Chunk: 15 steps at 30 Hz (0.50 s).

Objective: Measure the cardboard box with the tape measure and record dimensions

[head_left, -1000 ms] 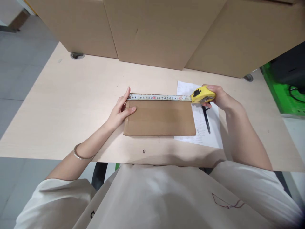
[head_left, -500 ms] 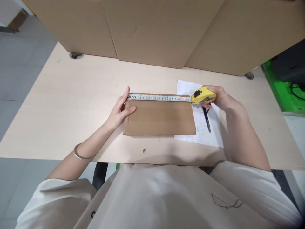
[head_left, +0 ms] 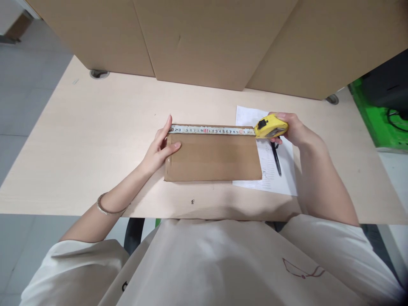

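Note:
A small brown cardboard box (head_left: 213, 159) lies flat on the table in front of me. My left hand (head_left: 159, 146) grips its left end, the thumb on top and the fingers by the far left corner, against the tape's end. The pale tape blade (head_left: 210, 130) runs straight along the box's far edge, numbers facing up. At the box's far right corner my right hand (head_left: 291, 127) is closed around the yellow case of the tape measure (head_left: 270, 126). Some fingers of that hand are hidden behind the case.
A printed paper sheet (head_left: 282, 170) lies partly under the box's right side, with a black pen (head_left: 276, 159) on it. Large cardboard panels (head_left: 204, 42) stand along the table's (head_left: 79, 140) back edge. A green surface with a dark object (head_left: 389, 89) is at far right.
The whole view has shifted slightly. The yellow case sits very slightly further left against the box's corner; both hands keep their holds.

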Each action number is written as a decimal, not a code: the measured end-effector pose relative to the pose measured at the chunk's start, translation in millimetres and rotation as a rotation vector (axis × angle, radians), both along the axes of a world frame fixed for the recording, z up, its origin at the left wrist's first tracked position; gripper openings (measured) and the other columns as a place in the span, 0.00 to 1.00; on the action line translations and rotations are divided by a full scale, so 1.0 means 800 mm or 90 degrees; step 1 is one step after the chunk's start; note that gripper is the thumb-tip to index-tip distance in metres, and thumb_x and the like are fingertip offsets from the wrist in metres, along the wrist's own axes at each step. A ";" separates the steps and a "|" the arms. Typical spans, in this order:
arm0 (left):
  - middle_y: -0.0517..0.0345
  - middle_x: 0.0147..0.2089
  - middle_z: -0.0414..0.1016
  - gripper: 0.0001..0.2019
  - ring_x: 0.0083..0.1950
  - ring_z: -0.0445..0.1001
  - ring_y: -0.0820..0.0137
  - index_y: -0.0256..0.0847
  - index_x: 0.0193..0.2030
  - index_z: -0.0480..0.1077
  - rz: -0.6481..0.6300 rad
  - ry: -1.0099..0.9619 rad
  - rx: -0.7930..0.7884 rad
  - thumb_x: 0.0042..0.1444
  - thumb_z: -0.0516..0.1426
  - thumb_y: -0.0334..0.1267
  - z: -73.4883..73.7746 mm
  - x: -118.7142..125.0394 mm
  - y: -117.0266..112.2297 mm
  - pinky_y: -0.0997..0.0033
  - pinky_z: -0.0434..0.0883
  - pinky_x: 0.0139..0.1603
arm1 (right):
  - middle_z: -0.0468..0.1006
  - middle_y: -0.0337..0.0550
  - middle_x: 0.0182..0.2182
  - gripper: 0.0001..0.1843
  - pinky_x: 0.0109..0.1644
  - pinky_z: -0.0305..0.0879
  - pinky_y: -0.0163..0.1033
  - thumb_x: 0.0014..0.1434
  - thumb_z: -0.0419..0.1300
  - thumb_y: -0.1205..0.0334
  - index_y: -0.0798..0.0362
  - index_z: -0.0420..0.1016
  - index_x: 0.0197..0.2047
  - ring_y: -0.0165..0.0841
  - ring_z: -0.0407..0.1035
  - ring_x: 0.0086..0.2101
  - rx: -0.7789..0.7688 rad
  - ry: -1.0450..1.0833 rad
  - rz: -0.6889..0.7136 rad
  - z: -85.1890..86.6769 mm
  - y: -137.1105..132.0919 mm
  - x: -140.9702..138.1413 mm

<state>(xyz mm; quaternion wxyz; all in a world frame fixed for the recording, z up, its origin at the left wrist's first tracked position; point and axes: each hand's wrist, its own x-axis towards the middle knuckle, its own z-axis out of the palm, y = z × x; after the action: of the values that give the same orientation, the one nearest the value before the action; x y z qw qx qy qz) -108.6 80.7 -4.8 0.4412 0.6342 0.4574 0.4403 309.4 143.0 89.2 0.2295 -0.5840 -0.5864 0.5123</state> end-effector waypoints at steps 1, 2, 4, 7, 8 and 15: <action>0.52 0.84 0.60 0.50 0.83 0.59 0.44 0.58 0.85 0.55 0.005 0.005 -0.014 0.60 0.68 0.66 0.000 0.000 0.000 0.46 0.62 0.83 | 0.71 0.39 0.19 0.21 0.29 0.51 0.44 0.65 0.57 0.40 0.48 0.71 0.31 0.32 0.56 0.18 0.002 -0.004 0.005 0.002 0.000 0.001; 0.52 0.84 0.59 0.52 0.83 0.59 0.43 0.58 0.85 0.53 0.009 0.010 -0.032 0.60 0.68 0.66 0.001 0.000 -0.001 0.45 0.62 0.83 | 0.71 0.39 0.19 0.21 0.29 0.52 0.44 0.65 0.57 0.39 0.48 0.71 0.31 0.32 0.56 0.18 0.006 -0.009 0.012 0.004 0.000 0.001; 0.53 0.85 0.56 0.55 0.83 0.59 0.43 0.57 0.87 0.45 0.004 0.011 -0.063 0.61 0.67 0.66 0.001 0.001 -0.002 0.43 0.61 0.83 | 0.71 0.40 0.19 0.22 0.29 0.53 0.44 0.65 0.58 0.39 0.48 0.70 0.31 0.32 0.57 0.18 0.019 -0.022 0.029 0.012 -0.001 0.003; 0.50 0.84 0.58 0.62 0.81 0.64 0.47 0.59 0.87 0.27 -0.018 -0.016 -0.070 0.63 0.66 0.66 -0.003 0.001 -0.002 0.44 0.65 0.81 | 0.73 0.40 0.19 0.21 0.27 0.53 0.43 0.65 0.61 0.39 0.48 0.69 0.32 0.31 0.59 0.18 0.052 -0.015 0.058 0.028 0.000 -0.004; 0.49 0.83 0.60 0.64 0.80 0.66 0.49 0.60 0.87 0.23 -0.022 -0.025 -0.067 0.63 0.67 0.66 -0.006 0.001 -0.001 0.45 0.67 0.80 | 0.74 0.40 0.20 0.21 0.27 0.53 0.43 0.65 0.62 0.39 0.48 0.69 0.33 0.31 0.60 0.18 0.064 -0.006 0.071 0.033 0.001 -0.011; 0.46 0.77 0.69 0.70 0.78 0.71 0.48 0.60 0.87 0.23 -0.049 -0.094 -0.041 0.56 0.72 0.66 -0.024 -0.004 0.011 0.42 0.70 0.78 | 0.76 0.38 0.27 0.25 0.31 0.59 0.40 0.60 0.66 0.34 0.47 0.69 0.39 0.35 0.68 0.26 0.162 -0.050 0.183 0.040 0.002 -0.132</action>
<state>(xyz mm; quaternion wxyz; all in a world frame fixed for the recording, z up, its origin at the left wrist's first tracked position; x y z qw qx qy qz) -111.5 89.1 -23.9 0.5107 0.6026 0.4130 0.4533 203.8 144.6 121.4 0.2031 -0.4800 -0.7323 0.4383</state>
